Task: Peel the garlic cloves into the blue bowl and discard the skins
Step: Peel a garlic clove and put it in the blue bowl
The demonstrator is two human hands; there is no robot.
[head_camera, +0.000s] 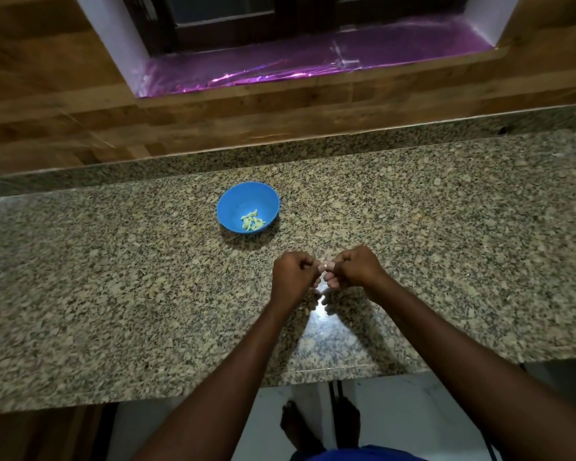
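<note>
A blue bowl (pixel 233 202) stands on the granite counter, with several pale peeled garlic cloves (pixel 252 221) lying in its bottom. In front of it, a little to the right, my left hand (pixel 293 277) and my right hand (pixel 354 267) meet above the counter. Both have curled fingers, and their fingertips pinch one small pale garlic clove (pixel 325 266) between them. Most of that clove is hidden by the fingers. I cannot tell how much skin it carries.
The speckled granite counter (pixel 113 277) spreads wide to left and right, with its front edge near my body. Behind it rise a wooden wall and a window sill covered in shiny purple foil (pixel 313 61). My bare feet show on the floor below.
</note>
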